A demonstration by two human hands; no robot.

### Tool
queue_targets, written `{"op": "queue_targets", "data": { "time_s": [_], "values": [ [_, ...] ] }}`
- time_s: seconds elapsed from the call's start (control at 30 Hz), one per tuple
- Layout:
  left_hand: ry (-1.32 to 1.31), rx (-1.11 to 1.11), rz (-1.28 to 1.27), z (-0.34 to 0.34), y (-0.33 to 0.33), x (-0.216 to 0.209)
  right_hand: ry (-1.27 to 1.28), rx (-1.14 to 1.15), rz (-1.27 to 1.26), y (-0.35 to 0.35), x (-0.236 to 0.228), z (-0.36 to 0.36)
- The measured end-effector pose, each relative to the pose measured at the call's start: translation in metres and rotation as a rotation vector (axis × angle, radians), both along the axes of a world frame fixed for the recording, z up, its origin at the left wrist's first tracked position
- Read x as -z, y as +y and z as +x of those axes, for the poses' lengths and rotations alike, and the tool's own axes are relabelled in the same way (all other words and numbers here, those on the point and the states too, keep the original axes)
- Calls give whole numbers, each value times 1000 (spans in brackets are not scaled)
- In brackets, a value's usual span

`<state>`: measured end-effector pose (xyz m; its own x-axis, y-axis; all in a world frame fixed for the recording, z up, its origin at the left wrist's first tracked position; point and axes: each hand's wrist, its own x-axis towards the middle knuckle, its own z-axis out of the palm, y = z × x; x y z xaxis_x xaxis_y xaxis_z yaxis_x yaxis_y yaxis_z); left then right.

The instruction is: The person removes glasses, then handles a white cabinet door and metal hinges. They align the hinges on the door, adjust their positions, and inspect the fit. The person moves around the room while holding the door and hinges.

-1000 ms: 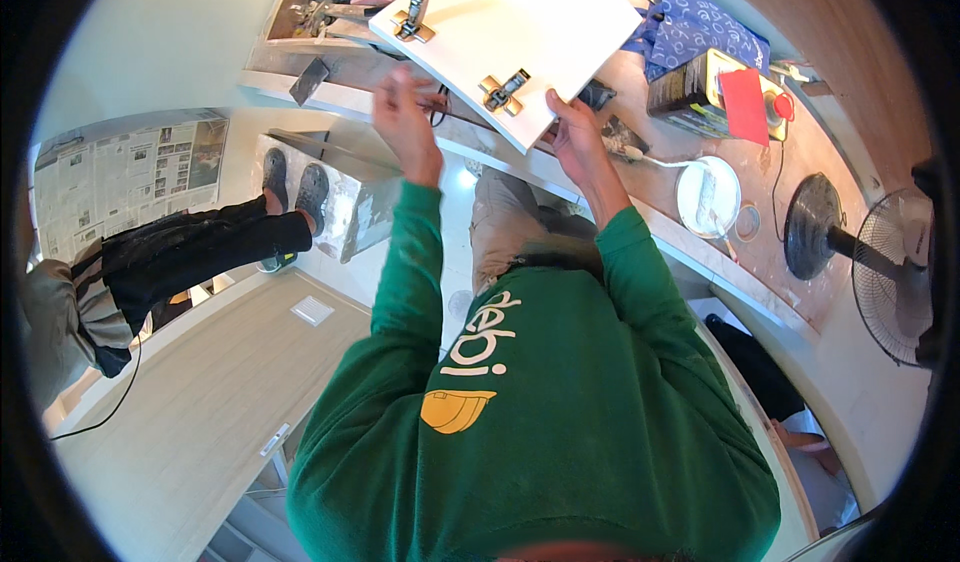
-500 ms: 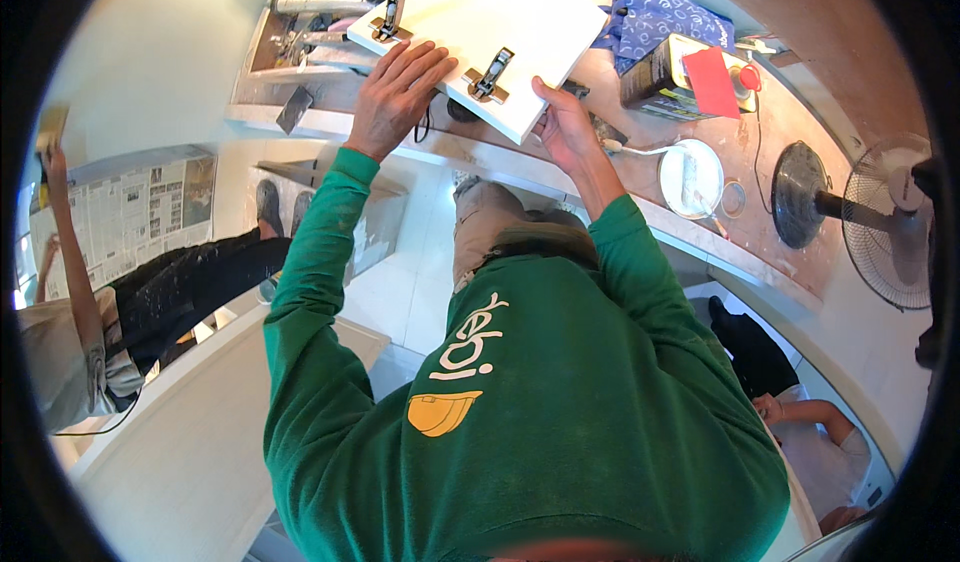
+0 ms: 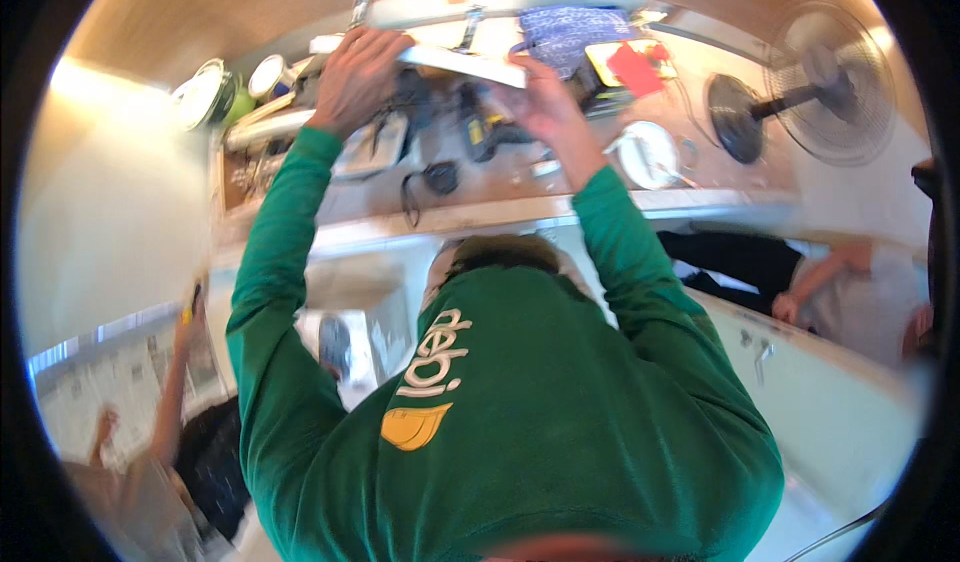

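A white cabinet door [image 3: 465, 65] is held up over the worktop, turned so that mostly its narrow near edge shows. Two metal hinges [image 3: 472, 24] stick up from its face. My left hand [image 3: 357, 77] is closed on the door's left end, fingers bent over the edge. At the right end, my right hand [image 3: 548, 104] grips the corner, thumb on top; its other fingers are blurred and partly hidden. Beneath the door lie a yellow-and-black power tool [image 3: 478, 140] and a black round object [image 3: 440, 176] with a cord.
Right of my hands are a white tub [image 3: 648, 155] with a brush, a can with red paper [image 3: 636, 70], a blue patterned bag [image 3: 575, 34] and a fan [image 3: 735, 120]. A tool box [image 3: 235, 177] stands left. Two other people [image 3: 165, 482] are at lower left and right.
The door has tipped from face-up to nearly edge-on, its hinges now at the far side. Both hands moved with it. The view has shifted, showing more of the worktop and back wall.
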<state>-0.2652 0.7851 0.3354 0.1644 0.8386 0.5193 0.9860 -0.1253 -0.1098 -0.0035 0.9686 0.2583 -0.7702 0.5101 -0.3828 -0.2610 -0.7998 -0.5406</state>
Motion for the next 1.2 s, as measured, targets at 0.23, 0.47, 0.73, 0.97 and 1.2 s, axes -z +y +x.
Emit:
{"op": "queue_targets", "data": {
  "time_s": [0.23, 0.47, 0.73, 0.97, 1.2],
  "values": [
    [-80, 233, 156, -2, 28, -88, 142, 64, -109, -6, -59, -13],
    [-22, 258, 259, 43, -39, -167, 39, 60, 255, -82, -180, 55],
    [82, 191, 323, 101, -92, -212, -137, -51, 348, -135, -221, 134],
    [-98, 122, 232, 152, -96, -232, -528, 199, 1036, -102, -208, 209],
    [-169, 124, 176, 204, -61, -214, -228, 513, 1532, -67, -196, 243]
  ]
}}
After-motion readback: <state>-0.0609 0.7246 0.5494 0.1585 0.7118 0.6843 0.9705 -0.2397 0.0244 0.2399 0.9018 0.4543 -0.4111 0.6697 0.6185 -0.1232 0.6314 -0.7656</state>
